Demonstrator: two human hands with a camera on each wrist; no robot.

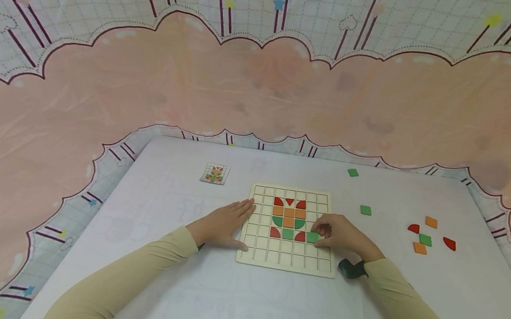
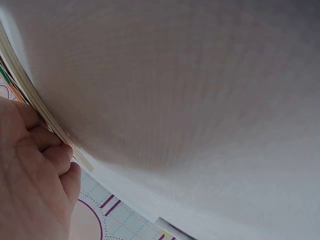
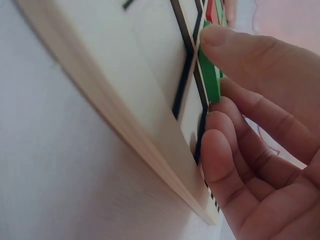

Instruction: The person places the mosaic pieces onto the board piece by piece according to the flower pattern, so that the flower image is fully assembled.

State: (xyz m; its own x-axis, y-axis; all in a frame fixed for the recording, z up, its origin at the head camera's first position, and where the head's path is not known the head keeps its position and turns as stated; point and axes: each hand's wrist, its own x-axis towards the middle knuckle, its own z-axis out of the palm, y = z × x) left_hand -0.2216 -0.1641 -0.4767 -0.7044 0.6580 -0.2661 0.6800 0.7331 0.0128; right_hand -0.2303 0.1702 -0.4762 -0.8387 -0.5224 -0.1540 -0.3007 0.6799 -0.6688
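A square wooden grid board lies flat, with red, orange and green tiles forming a pattern in its middle. My left hand rests at the board's left edge, fingers extended; in the left wrist view its fingertips touch the board's side. At the right end of the pattern's lowest row, my right hand pinches a green square tile between thumb and fingers. The right wrist view shows the thumb on this green tile, close over the grid, with the other fingers curled beside it.
A small pattern card lies behind and left of the board. Loose tiles lie to the right: a green one, another green one farther back, and a group with an orange tile and a red quarter-round tile.
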